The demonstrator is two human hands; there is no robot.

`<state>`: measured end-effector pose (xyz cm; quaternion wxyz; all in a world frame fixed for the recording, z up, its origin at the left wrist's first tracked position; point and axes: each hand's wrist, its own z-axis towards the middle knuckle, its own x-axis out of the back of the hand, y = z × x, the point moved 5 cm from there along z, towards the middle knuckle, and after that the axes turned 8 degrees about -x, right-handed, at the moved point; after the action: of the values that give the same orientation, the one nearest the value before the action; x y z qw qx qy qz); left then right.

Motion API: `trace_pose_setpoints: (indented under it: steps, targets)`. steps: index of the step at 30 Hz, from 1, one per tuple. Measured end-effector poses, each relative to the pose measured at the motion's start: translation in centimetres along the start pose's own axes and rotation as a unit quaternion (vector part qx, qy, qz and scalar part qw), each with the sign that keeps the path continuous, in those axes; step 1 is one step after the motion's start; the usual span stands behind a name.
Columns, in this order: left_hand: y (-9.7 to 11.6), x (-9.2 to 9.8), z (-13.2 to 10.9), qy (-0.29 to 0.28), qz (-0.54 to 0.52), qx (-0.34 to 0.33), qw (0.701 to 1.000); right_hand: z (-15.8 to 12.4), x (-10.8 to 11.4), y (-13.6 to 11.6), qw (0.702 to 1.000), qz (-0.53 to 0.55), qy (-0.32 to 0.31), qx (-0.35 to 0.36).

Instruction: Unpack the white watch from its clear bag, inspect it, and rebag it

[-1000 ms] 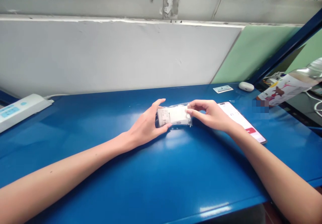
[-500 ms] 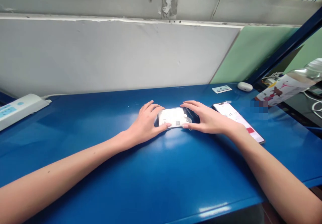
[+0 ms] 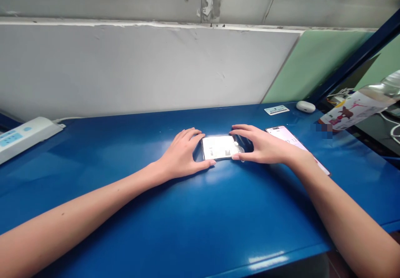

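Head | white packet lay on blue table between left hand and right hand | fingers half-spread, bracketing both ends; couldn't tell if gripping | likely steadying it

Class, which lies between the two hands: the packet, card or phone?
The white packet, between the left hand and the right hand. The card lies farther back, near the wall; the phone is partly hidden by the right arm.
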<state>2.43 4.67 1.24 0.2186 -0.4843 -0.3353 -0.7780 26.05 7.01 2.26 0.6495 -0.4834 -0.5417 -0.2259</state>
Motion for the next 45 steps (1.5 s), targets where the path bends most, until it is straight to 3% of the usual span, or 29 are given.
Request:
trace_pose_setpoints:
  steps: [15, 24, 45]
  targets:
    - [0.1, 0.1, 0.3, 0.005, -0.004, -0.004, 1.0, 0.1, -0.2, -1.0, 1.0, -0.017, 0.008, 0.01]
    - [0.2, 0.0, 0.1, 0.005, -0.005, -0.018, 1.0, 0.3, -1.1, -3.1, 0.996, 0.008, 0.047, 0.075]
    - [0.1, -0.3, -0.1, -0.024, -0.001, -0.018, 1.0, 0.4, -1.5, -2.8, 0.998, 0.018, 0.005, 0.058]
